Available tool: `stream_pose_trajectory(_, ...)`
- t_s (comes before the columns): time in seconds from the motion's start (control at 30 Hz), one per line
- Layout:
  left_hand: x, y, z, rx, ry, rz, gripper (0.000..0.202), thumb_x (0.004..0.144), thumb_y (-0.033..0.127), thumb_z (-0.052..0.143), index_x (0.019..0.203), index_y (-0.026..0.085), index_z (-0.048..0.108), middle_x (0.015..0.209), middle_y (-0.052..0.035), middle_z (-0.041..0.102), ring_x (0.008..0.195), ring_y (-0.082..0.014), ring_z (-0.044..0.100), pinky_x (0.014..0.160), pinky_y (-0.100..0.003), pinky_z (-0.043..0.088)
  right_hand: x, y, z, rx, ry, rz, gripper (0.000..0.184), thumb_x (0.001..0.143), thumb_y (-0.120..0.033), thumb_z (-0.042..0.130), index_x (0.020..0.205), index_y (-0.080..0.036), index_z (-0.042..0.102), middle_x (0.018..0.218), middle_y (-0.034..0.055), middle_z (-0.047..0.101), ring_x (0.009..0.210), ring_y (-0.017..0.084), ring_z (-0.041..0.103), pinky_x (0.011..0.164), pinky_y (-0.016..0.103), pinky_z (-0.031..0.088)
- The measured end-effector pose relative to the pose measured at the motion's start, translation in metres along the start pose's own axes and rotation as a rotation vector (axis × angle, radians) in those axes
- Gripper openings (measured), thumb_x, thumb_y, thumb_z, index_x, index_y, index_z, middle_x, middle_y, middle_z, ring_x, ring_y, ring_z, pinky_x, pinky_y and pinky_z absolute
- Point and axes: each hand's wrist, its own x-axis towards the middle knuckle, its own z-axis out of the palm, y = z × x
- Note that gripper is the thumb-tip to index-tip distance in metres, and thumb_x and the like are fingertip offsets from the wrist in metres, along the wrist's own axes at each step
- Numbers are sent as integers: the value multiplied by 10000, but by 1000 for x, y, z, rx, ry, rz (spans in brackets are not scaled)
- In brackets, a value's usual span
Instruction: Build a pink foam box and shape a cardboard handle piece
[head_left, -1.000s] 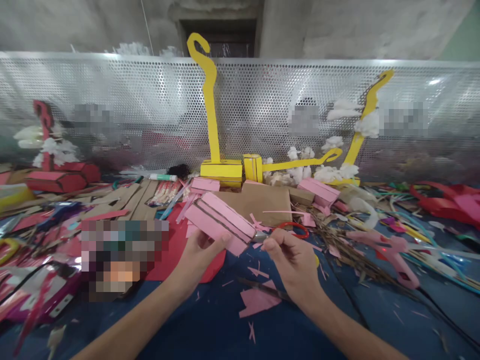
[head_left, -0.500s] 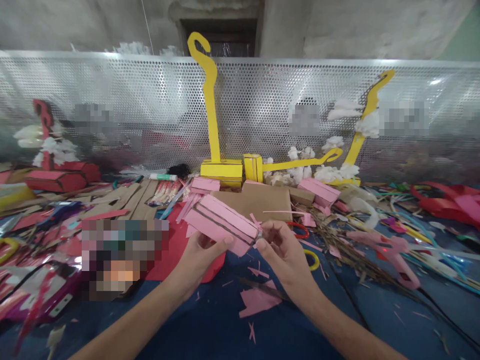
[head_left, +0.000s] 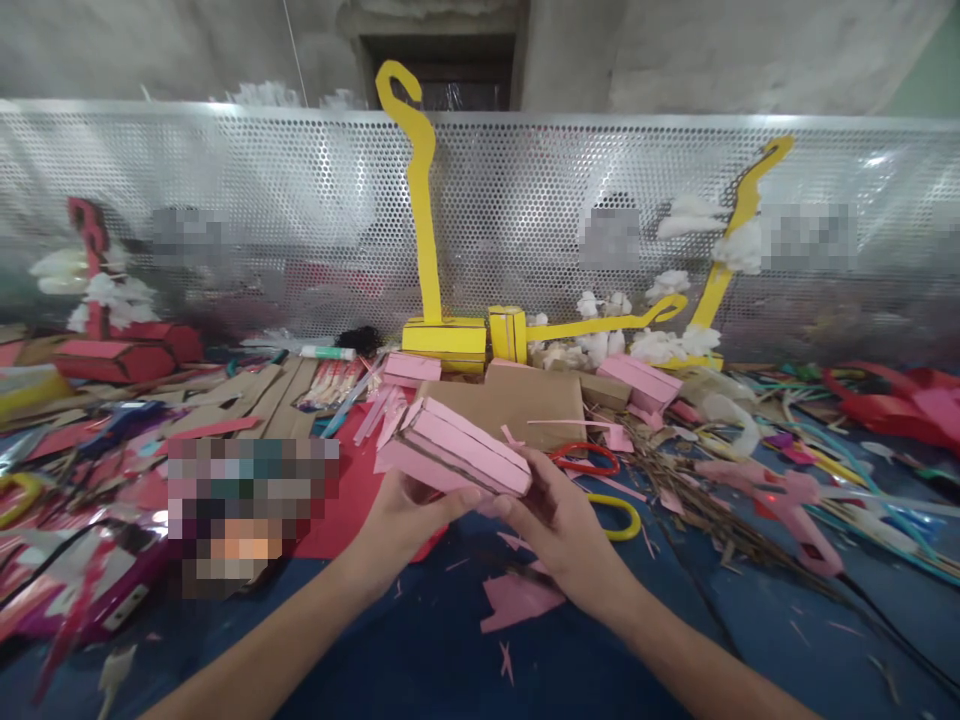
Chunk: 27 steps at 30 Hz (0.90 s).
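A pink paper-covered box (head_left: 459,448) with brown bare edges is held tilted above the table. My left hand (head_left: 414,518) grips its near lower side, thumb along the bottom edge and fingers hidden beneath. At the box's right end, my right hand (head_left: 553,522) is closed on it, with the thumb at the lower edge and the other fingers partly behind. Below my right hand lie scissors with a yellow handle (head_left: 621,518) and a red handle (head_left: 589,460). Pink paper scraps (head_left: 517,600) rest on the blue table surface (head_left: 420,650).
Yellow hook-topped pieces (head_left: 424,200) stand against a perforated metal panel (head_left: 525,200). Red pieces (head_left: 112,355) sit at left. A pink glue gun (head_left: 787,505) with a cord lies at right, near dry twigs (head_left: 690,500). Brown cardboard (head_left: 517,400) lies behind the box.
The box has turned so that its left end and long edge face me more. My right hand has shifted from the corner to grip the box's right end.
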Motion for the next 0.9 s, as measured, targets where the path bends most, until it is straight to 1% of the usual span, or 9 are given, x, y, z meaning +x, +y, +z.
stream_pose_trajectory(0.07,0,0,0,-23,17,-16,423,734,317,871,1113,190,731,1244,-104,737,1189,-280,667,1057,-413,520,-1,1,0,7,2,-14,517,929,-408,681,1391,-239,521,1447,138,600,1356,285,564,1074,437,530)
stream_pose_trajectory(0.17,1,-2,-1,-82,18,-33,439,762,320,857,1165,221,714,1270,-90,721,1233,-262,638,1084,-393,501,-2,1,0,-1,2,-16,553,935,-437,671,1421,-234,502,1440,148,602,1362,285,556,1092,452,513)
stream_pose_trajectory(0.23,3,-4,-4,-124,18,-42,419,782,325,846,1168,237,709,1273,-79,718,1225,-252,642,1063,-369,515,-2,1,0,-3,-2,-9,587,929,-455,674,1438,-230,488,1422,153,611,1306,283,602,1073,453,525)
stream_pose_trajectory(0.33,5,-6,-9,-168,19,-103,363,809,369,821,1123,221,715,1243,-96,727,1132,-260,686,940,-356,573,-3,0,-1,-45,-10,12,614,916,-463,685,1446,-234,477,1311,140,671,1101,262,699,914,406,603)
stream_pose_trajectory(0.4,6,-6,-10,-169,-4,-148,375,809,388,818,1115,197,715,1220,-122,733,1079,-273,705,871,-360,588,-4,2,0,-91,-6,23,623,896,-464,706,1433,-241,485,1250,123,693,998,247,714,812,369,617)
stream_pose_trajectory(0.43,5,-5,-10,-158,-18,-162,391,797,386,829,1113,186,714,1210,-133,736,1067,-278,709,859,-363,589,-4,3,0,-113,1,26,632,881,-466,722,1425,-241,491,1234,116,698,977,245,712,793,363,614)
stream_pose_trajectory(0.57,3,-4,-8,-103,-43,-156,457,748,361,870,1124,161,705,1218,-157,733,1126,-302,688,926,-396,568,-5,8,-2,-179,35,19,645,837,-489,763,1386,-233,541,1146,96,724,927,247,709,779,366,604)
stream_pose_trajectory(0.73,1,-5,-9,-82,-45,-181,523,744,367,871,1189,160,690,1316,-177,690,1249,-332,628,1043,-448,513,-4,8,-6,-312,54,20,618,811,-500,787,1340,-230,614,987,62,739,821,231,691,736,366,586)
stream_pose_trajectory(0.9,2,-6,-10,-74,-87,-200,532,754,372,861,1215,167,691,1344,-176,679,1267,-342,623,1050,-448,513,-4,4,-7,-401,44,-8,548,847,-490,756,1312,-224,641,1007,63,752,827,227,684,779,374,568)
